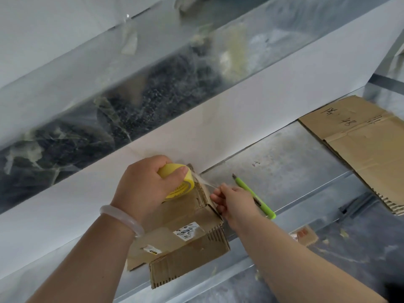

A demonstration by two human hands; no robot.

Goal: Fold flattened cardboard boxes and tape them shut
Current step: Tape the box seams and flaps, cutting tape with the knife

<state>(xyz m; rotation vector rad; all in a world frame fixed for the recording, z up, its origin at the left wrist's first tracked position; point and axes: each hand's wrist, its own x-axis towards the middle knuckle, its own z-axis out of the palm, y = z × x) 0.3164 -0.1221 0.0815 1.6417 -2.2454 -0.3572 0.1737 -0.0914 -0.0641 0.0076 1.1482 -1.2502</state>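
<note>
A small brown cardboard box (185, 239) with white labels lies on a metal ledge, low in the middle of the view. My left hand (142, 184) grips a yellow roll of tape (179, 182) and presses it on the box's far end. A clear strip of tape (206, 182) stretches from the roll to my right hand (234, 202), whose fingertips pinch the strip's free end at the box's right edge.
A green utility knife (253, 195) lies on the metal surface (284, 167) just right of my right hand. A stack of flattened cardboard (358, 145) sits at the right. A white beam (196, 119) and a plastic-covered dark mass run behind the box.
</note>
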